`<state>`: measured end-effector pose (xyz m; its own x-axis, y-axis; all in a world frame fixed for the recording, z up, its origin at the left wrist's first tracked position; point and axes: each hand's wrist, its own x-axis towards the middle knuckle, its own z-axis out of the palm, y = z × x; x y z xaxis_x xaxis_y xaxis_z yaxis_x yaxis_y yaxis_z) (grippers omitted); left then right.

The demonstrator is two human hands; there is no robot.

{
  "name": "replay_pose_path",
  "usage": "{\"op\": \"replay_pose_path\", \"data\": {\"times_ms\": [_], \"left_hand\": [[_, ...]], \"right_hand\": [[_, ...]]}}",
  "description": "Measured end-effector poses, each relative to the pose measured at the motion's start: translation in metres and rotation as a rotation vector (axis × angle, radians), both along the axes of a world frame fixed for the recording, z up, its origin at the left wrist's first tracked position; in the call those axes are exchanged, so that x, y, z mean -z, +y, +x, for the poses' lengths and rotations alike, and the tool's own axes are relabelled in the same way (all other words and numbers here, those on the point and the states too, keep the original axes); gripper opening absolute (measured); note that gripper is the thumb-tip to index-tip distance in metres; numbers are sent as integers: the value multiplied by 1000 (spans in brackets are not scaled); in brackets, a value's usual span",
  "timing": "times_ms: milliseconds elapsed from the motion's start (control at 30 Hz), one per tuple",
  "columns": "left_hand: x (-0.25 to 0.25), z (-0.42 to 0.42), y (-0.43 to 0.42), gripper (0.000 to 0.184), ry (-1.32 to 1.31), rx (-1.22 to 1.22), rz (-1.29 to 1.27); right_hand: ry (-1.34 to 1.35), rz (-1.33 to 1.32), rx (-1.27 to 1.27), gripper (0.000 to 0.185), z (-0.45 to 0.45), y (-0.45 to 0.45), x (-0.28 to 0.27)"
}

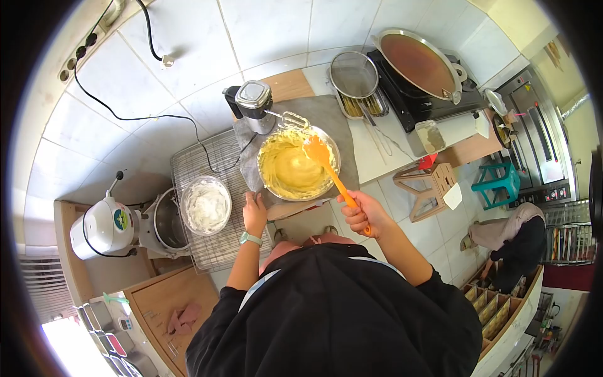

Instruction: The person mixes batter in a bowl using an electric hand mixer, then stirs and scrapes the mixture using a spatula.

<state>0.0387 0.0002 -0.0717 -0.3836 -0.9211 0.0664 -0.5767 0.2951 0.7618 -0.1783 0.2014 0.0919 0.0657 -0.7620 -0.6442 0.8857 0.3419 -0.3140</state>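
Note:
My right hand (364, 215) is closed around the handle of an orange spatula (317, 151). The spatula's blade rests in thick yellow batter (286, 160) inside a metal mixing bowl (337, 164). Batter is smeared up the bowl's inner wall. Left of the bowl, my left hand (254, 212) lies at the edge of a grey cloth (348, 182), fingers stretched forward and holding nothing that I can see. Behind the bowl stands a hand mixer (254, 97), its batter-coated beaters (294, 119) over the rim. A bowl of white whipped mixture (206, 205) sits beside my left hand.
A wire rack (188, 157) lies under the white mixture's bowl. At left is a stand mixer (103, 227). A sieve (353, 74) and a large pan of brown liquid (419, 66) on a stove are at right. A person (512, 242) bends near wooden compartments, beyond stools (496, 182).

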Motion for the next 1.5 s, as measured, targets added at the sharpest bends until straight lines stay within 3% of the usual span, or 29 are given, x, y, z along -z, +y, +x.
{"op": "replay_pose_path", "data": {"times_ms": [167, 367, 467, 667, 933, 1500], "left_hand": [[-2, 1, 2, 30, 37, 86, -31], [4, 1, -7, 24, 89, 82, 66], [-21, -5, -2, 23, 142, -2, 335], [2, -7, -9, 25, 432, -125, 597], [3, -3, -9, 28, 427, -89, 604], [8, -4, -8, 26, 452, -68, 550]], "right_hand": [[19, 29, -17, 25, 4, 1, 1], [5, 19, -23, 26, 0, 4, 9], [61, 36, -54, 26, 3, 4, 6], [151, 27, -3, 27, 6, -2, 2], [241, -63, 108, 27, 3, -20, -6], [204, 62, 26, 27, 17, -14, 19]]}}
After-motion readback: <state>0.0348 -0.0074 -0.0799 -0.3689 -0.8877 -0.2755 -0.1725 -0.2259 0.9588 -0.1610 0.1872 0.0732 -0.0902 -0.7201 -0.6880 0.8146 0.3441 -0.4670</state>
